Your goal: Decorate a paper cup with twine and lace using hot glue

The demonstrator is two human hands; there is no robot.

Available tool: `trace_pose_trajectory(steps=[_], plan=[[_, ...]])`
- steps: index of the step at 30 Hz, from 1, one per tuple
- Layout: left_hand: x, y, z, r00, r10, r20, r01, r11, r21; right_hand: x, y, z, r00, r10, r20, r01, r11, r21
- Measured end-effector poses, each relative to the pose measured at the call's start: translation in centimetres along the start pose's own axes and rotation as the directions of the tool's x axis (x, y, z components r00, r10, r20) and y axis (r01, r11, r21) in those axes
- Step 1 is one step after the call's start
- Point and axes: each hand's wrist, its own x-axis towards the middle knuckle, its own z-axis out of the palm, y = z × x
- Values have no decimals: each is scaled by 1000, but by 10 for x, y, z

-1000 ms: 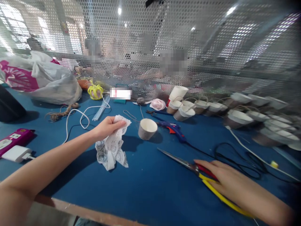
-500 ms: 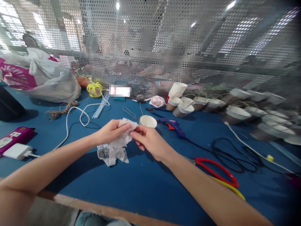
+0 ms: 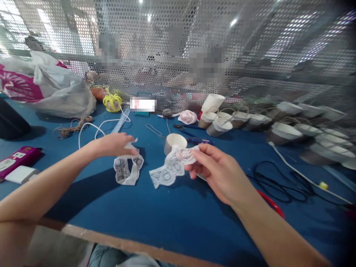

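Observation:
My left hand is closed, thumb and fingers pinching a white lace strip that loops down to the blue tabletop. My right hand grips the end of another length of white lace between thumb and fingers; its free end hangs to the left. A gap of blue table shows between the two lace pieces. Just behind the right-hand lace stands a paper cup, partly covered by it. Beyond my right fingers lies a blue glue gun, mostly hidden.
Several small cups with twine handles line the right side. Scissors with a red handle lie under my right forearm, near a black cable. A plastic bag, power strip and twine occupy the left.
My hands were together on a bunched piece of lace. Now they are apart, the right one moved right with a lace length opened out, the left one slightly left with the other lace.

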Motion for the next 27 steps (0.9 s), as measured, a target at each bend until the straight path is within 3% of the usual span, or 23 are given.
trace_pose_trajectory(steps=[2, 7, 11, 14, 17, 20, 22, 23, 24, 25, 27], plan=[[-8, 5, 11, 991, -4, 135, -7, 997, 77, -4, -3, -6, 999, -1, -43, 2, 1000, 25], [-9, 17, 31, 996, -9, 90, -4, 990, 140, -10, -5, -11, 995, 3, -97, 4, 998, 69], [13, 4, 8, 994, -103, -47, 110, 977, 183, -11, -5, -7, 998, 8, -60, -4, 998, 56], [32, -10, -12, 959, -210, -188, 247, 947, 203, -11, -4, -5, 999, -4, -43, 6, 999, 45], [41, -12, -19, 950, -258, -174, 288, 940, 184, -10, -3, -6, 1000, -13, -15, 14, 999, 45], [34, 8, -18, 968, -199, -152, 218, 968, 123, -8, -3, -3, 1000, -8, 26, 7, 999, 40], [24, 30, -15, 992, -48, -118, 49, 999, 8, -7, -4, 2, 998, -15, 55, 12, 999, 40], [19, 41, -12, 986, 139, -91, -158, 956, -249, -6, -5, 5, 997, -24, 69, 21, 999, 45], [15, 52, -8, 960, 262, -95, -275, 828, -489, -6, -4, 8, 996, -37, 80, 33, 998, 53], [11, 60, -3, 938, 325, -124, -321, 671, -668, -6, -4, 11, 994, -49, 93, 44, 997, 57], [8, 70, 5, 943, 297, -146, -260, 390, -883, -7, -1, 14, 990, -68, 122, 63, 997, 48]])
